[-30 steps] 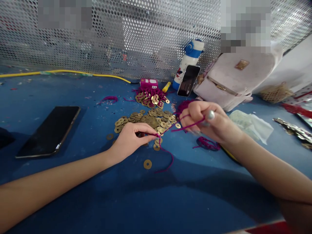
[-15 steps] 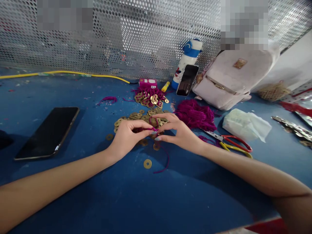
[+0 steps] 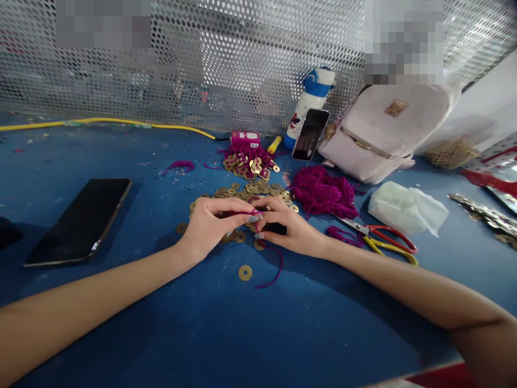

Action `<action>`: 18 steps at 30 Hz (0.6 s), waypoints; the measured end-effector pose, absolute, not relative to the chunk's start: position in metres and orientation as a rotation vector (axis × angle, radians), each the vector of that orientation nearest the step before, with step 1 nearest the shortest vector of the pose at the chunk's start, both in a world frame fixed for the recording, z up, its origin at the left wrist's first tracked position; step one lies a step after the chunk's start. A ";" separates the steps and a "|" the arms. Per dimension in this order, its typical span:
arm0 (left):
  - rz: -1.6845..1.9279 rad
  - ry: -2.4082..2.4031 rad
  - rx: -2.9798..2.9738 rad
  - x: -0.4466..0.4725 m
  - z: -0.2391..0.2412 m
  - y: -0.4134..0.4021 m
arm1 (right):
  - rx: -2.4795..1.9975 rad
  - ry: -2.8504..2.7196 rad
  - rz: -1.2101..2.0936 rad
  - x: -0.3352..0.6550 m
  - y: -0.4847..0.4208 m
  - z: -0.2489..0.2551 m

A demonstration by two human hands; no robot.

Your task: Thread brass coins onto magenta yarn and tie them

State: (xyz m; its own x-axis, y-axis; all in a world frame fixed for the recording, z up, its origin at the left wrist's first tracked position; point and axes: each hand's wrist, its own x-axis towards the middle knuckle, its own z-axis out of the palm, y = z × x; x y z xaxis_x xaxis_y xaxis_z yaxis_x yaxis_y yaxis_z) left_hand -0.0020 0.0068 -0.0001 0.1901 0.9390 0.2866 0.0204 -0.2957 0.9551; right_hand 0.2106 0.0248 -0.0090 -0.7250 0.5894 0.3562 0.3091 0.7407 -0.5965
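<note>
My left hand (image 3: pixel 212 223) and my right hand (image 3: pixel 288 226) meet fingertip to fingertip over the near edge of a pile of brass coins (image 3: pixel 248 195) with square holes. Both pinch one magenta string (image 3: pixel 271 269), whose loose end curls on the blue table (image 3: pixel 258 334) below them. A coin seems held between the fingers, partly hidden. One loose coin (image 3: pixel 244 272) lies just in front of the hands. A heap of magenta string (image 3: pixel 323 191) sits right of the pile.
Strung coins (image 3: pixel 248 161) lie behind the pile. Red and yellow scissors (image 3: pixel 382 243) and a white plastic bag (image 3: pixel 407 207) are on the right. A black phone (image 3: pixel 81 218) lies at left; a second phone (image 3: pixel 309 134), a bottle (image 3: pixel 311 102) and a pale backpack (image 3: pixel 396 129) lean on the perforated wall.
My right hand has come down from the right, where it was pulling the string taut, to meet my left hand over the coins. My left hand stayed in place.
</note>
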 end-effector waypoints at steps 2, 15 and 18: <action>1.242 0.944 1.542 -0.001 0.001 0.007 | -0.680 -2.399 0.687 0.210 0.025 -0.010; 1.013 1.105 1.706 0.002 0.001 0.004 | -0.788 -2.038 0.964 0.211 0.019 -0.011; 1.022 1.119 1.719 0.002 0.000 0.004 | -0.840 -2.064 0.927 0.212 0.021 -0.011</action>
